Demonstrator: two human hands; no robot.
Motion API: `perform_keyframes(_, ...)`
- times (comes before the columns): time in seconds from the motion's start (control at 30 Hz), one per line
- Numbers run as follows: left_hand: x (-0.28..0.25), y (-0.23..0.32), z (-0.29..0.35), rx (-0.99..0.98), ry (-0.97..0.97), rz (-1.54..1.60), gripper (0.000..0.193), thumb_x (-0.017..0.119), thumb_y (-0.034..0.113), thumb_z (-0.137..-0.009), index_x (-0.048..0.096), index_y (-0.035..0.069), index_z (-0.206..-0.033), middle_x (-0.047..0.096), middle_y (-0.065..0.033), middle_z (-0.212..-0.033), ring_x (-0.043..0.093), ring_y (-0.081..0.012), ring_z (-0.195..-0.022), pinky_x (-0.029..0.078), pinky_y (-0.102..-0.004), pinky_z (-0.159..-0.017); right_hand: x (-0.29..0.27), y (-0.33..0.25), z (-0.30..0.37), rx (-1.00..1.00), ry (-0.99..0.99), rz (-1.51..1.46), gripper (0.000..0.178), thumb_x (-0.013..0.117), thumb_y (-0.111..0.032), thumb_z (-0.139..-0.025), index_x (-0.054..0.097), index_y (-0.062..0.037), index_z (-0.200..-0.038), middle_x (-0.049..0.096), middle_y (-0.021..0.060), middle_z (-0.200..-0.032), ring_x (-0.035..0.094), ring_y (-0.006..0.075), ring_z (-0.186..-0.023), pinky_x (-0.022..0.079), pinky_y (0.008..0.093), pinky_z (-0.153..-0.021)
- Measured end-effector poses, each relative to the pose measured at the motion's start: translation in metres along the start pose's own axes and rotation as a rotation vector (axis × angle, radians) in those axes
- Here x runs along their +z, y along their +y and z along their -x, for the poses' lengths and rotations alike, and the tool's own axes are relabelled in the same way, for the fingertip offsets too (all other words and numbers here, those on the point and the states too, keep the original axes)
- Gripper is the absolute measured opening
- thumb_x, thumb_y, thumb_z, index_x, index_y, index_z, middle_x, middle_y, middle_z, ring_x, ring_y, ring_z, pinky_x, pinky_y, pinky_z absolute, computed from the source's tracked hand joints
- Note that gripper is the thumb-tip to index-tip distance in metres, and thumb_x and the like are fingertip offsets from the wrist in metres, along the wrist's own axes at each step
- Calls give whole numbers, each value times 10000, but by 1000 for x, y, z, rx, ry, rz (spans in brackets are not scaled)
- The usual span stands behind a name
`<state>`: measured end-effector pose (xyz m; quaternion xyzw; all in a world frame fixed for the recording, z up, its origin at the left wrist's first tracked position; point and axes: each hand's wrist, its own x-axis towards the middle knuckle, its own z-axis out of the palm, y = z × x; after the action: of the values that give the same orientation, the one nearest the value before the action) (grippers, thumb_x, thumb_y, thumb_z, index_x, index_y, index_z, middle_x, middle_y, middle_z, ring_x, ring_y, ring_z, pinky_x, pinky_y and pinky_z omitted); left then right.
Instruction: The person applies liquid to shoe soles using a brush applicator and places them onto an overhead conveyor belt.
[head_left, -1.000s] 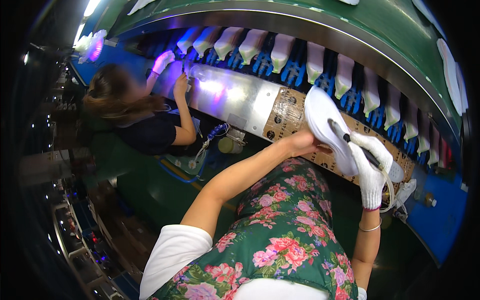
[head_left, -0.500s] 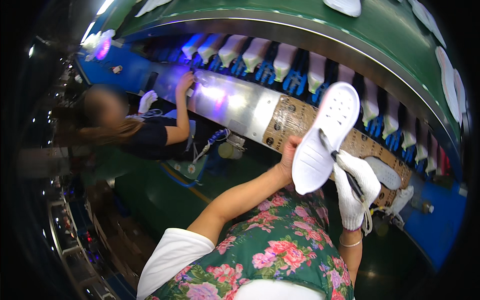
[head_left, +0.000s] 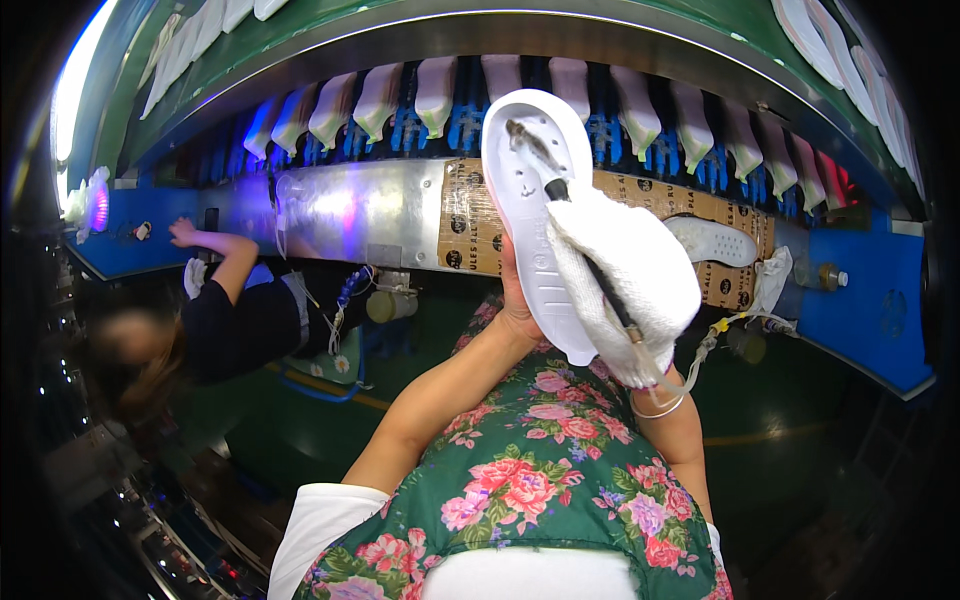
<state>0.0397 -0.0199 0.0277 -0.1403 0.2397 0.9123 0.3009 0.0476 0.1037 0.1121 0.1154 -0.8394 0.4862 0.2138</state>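
Observation:
My left hand (head_left: 517, 300) holds a white shoe sole (head_left: 532, 200) upright, its inner side facing me. My right hand (head_left: 630, 285), in a white knit glove, grips a thin dark brush (head_left: 560, 185) whose bristle tip rests on the upper part of the sole. Both hands are raised close to my face, in front of a curved machine (head_left: 360, 205) with a shiny metal band.
A row of white shoe lasts (head_left: 436, 92) on blue holders runs along the machine. Another white sole (head_left: 712, 240) lies on the cardboard-lined ledge at right. A person in a dark top (head_left: 250, 320) at left reaches toward the blue machine wall. More white soles (head_left: 860, 70) lie on the green top.
Both hands have lifted the sole and brush higher and nearer to me, and the brush tip now sits near the sole's top. The person at left has leaned lower.

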Motion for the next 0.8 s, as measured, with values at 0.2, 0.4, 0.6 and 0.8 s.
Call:
perform_keyframes(0.2,-33,-22,-12,-70,-200,235,1057,643,790,-739,385,98,-1495,508,-166,-1442,500,-320,-1328,382,-501,-1149,19,-11,16,157,78,-26,331,675,-116,-912,671,-35,-1234,700,114,-1171,678,247,-1065,521,369,-944)
perform_keyframes(0.4,-24,-10,-17,-42,-185,243,1057,588,816,-767,375,73,-1488,523,-191,-1405,530,-339,-1284,412,-506,-1120,23,-16,7,212,223,-69,260,750,1,-769,746,-6,-1029,751,122,-991,724,260,-925,540,364,-892)
perform_keyframes(0.6,-21,-2,-29,-22,-424,399,1005,544,800,-810,362,89,-1497,544,-187,-1385,579,-355,-1219,505,-532,-1020,38,10,28,73,71,-208,531,760,-144,-845,588,-54,-1339,528,154,-1410,552,255,-1267,442,400,-1071)
perform_keyframes(0.8,-18,16,-29,-70,-314,312,1037,535,836,-781,374,96,-1489,545,-178,-1372,578,-394,-1199,526,-568,-964,41,-20,10,286,63,9,360,759,-53,-794,702,-57,-1149,688,129,-1105,675,289,-1016,518,377,-904)
